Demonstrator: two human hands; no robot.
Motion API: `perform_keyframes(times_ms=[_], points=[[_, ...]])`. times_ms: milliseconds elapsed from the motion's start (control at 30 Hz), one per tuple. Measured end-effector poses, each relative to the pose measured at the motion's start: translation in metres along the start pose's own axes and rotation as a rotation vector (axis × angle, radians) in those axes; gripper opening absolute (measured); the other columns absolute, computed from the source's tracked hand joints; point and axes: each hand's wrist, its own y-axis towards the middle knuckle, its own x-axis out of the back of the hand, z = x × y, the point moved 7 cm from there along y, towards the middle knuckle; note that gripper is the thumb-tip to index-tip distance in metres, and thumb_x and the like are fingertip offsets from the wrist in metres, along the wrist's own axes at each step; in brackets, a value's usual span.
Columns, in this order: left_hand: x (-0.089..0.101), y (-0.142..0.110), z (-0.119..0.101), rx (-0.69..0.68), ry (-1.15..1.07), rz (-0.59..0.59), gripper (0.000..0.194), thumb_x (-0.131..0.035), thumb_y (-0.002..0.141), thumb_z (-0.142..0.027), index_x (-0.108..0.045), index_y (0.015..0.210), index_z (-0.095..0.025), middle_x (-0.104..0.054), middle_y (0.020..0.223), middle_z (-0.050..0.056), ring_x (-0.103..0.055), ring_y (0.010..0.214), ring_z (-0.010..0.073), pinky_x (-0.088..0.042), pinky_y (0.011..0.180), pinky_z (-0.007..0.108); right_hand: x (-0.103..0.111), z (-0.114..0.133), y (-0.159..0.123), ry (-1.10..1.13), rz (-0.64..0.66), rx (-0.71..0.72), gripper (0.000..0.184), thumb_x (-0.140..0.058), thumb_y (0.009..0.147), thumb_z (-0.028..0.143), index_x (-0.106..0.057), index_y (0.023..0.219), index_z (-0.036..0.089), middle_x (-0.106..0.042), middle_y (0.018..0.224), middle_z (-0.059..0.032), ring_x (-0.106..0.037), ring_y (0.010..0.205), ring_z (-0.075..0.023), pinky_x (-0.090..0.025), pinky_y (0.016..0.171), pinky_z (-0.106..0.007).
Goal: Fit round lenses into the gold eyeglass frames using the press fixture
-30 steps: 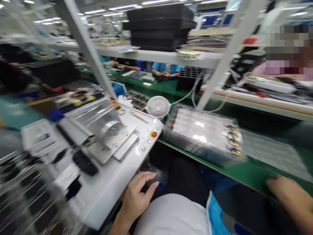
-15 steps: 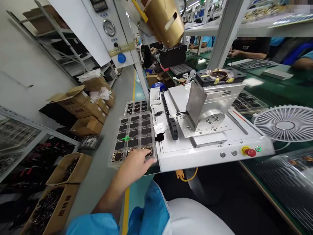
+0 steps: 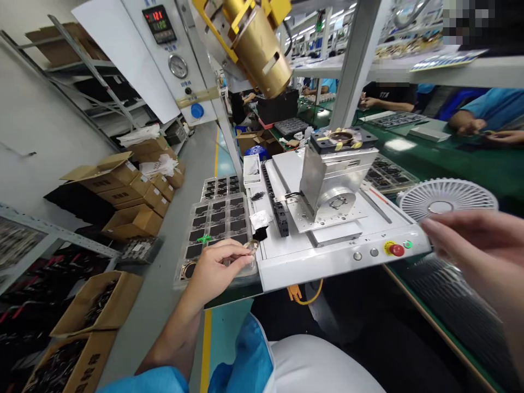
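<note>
My left hand [image 3: 223, 265] is closed in a pinch, with a small round brass-coloured metal ring [image 3: 254, 246] between thumb and fingertips. It hovers over the near right corner of a clear plastic tray [image 3: 179, 273], whose pockets hold dark rectangular pieces. Another round ring part [image 3: 189, 270] lies in the tray's near left pocket. My right hand [image 3: 477, 251] reaches in from the right edge, slightly blurred, fingers stretched out and nothing visible in them. It is in front of the white fan [image 3: 450, 196], near the machine's right corner. A metal fixture [image 3: 327, 185] stands on the white machine base [image 3: 295, 273], topped by a black block with a round opening [image 3: 343, 136].
A gold cylindrical head [image 3: 262, 60] hangs above on the machine's column. A red emergency button [image 3: 396, 250] sits on the front panel. Beyond the first tray is a second tray [image 3: 221, 187]. Cardboard boxes [image 3: 135, 221] stand left. Other people work at the green table [image 3: 446, 155].
My left hand has lifted the metal ring from the tray's near right pocket. My right hand has come into view from the right. The view has shifted slightly.
</note>
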Motion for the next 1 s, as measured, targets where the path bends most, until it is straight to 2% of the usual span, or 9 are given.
perform_keyframes(times_ms=[133, 233, 367, 433, 500, 633, 767, 867, 1000], points=[[-0.007, 0.021, -0.043, -0.293, -0.021, -0.065, 0.006, -0.073, 0.091, -0.024, -0.079, 0.090, -0.022, -0.077, 0.094, 0.007, -0.074, 0.088, 0.0195, -0.060, 0.081, 0.031, -0.032, 0.081, 0.086, 0.040, 0.067, 0.386, 0.018, -0.069, 0.087, 0.039, -0.073, 0.088, 0.021, -0.072, 0.090, -0.0085, -0.068, 0.078, -0.0226, -0.057, 0.070, -0.037], [-0.011, 0.036, -0.069, -0.436, -0.032, -0.098, 0.007, -0.069, 0.093, -0.019, -0.075, 0.092, -0.021, -0.076, 0.110, 0.009, -0.074, 0.101, 0.0214, -0.060, 0.092, 0.036, -0.066, 0.113, 0.142, -0.074, 0.182, 0.634, 0.017, -0.071, 0.082, 0.029, -0.077, 0.094, 0.018, -0.071, 0.100, -0.0085, -0.067, 0.098, -0.0269, -0.056, 0.088, -0.043], [-0.005, 0.058, -0.091, -0.541, -0.031, -0.171, 0.006, -0.070, 0.092, -0.018, -0.074, 0.092, -0.022, -0.072, 0.127, 0.010, -0.072, 0.114, 0.0232, -0.057, 0.102, 0.040, -0.106, 0.114, 0.183, -0.036, 0.559, 0.592, 0.020, -0.075, 0.077, 0.015, -0.081, 0.096, 0.018, -0.075, 0.091, -0.0033, -0.069, 0.087, -0.0228, -0.056, 0.089, -0.041], [-0.002, 0.075, -0.103, -0.589, -0.013, -0.203, 0.005, -0.070, 0.092, -0.019, -0.074, 0.090, -0.022, -0.074, 0.127, 0.010, -0.072, 0.115, 0.0241, -0.057, 0.102, 0.041, -0.110, 0.113, 0.187, 0.042, 0.641, 0.540, 0.018, -0.077, 0.077, 0.015, -0.081, 0.094, 0.017, -0.076, 0.089, -0.0020, -0.070, 0.085, -0.0209, -0.056, 0.090, -0.040], [-0.002, 0.098, -0.117, -0.636, 0.011, -0.239, 0.005, -0.069, 0.092, -0.021, -0.074, 0.089, -0.021, -0.076, 0.123, 0.010, -0.073, 0.113, 0.0245, -0.057, 0.101, 0.041, -0.104, 0.112, 0.188, 0.160, 0.575, 0.508, 0.019, -0.080, 0.077, 0.019, -0.080, 0.095, 0.015, -0.076, 0.092, -0.0031, -0.070, 0.089, -0.0211, -0.055, 0.097, -0.043], [-0.019, 0.161, -0.154, -0.706, 0.048, -0.259, 0.010, -0.067, 0.092, -0.024, -0.074, 0.087, -0.020, -0.080, 0.113, 0.009, -0.074, 0.110, 0.0245, -0.055, 0.101, 0.040, -0.082, 0.095, 0.183, 0.491, 0.307, 0.365, 0.033, -0.083, 0.079, 0.030, -0.073, 0.104, 0.011, -0.076, 0.103, -0.0106, -0.072, 0.095, -0.0236, -0.058, 0.097, -0.047], [-0.057, 0.216, -0.180, -0.664, 0.158, -0.058, 0.016, -0.063, 0.091, -0.021, -0.073, 0.080, -0.019, -0.081, 0.096, 0.006, -0.075, 0.097, 0.0227, -0.055, 0.093, 0.035, -0.059, 0.075, 0.148, 0.684, 0.197, 0.267, 0.045, -0.089, 0.074, 0.044, -0.072, 0.104, 0.014, -0.077, 0.107, -0.0123, -0.074, 0.098, -0.0266, -0.060, 0.096, -0.049], [-0.074, 0.227, -0.180, -0.638, 0.194, 0.003, 0.025, -0.056, 0.096, -0.027, -0.072, 0.079, -0.019, -0.079, 0.085, 0.005, -0.074, 0.083, 0.0220, -0.055, 0.083, 0.033, -0.034, 0.052, 0.103, 0.744, 0.160, 0.196, 0.041, -0.087, 0.078, 0.045, -0.073, 0.107, 0.019, -0.077, 0.112, -0.0108, -0.073, 0.105, -0.0266, -0.060, 0.099, -0.047], [-0.079, 0.217, -0.169, -0.695, 0.239, 0.021, 0.035, -0.068, 0.090, -0.049, -0.071, 0.104, -0.018, -0.076, 0.120, 0.012, -0.069, 0.117, 0.0300, -0.052, 0.102, 0.042, -0.024, -0.016, 0.031, 0.671, 0.204, -0.026, 0.038, -0.084, 0.082, 0.047, -0.073, 0.110, 0.023, -0.076, 0.114, -0.0109, -0.073, 0.107, -0.0289, -0.061, 0.097, -0.046]])
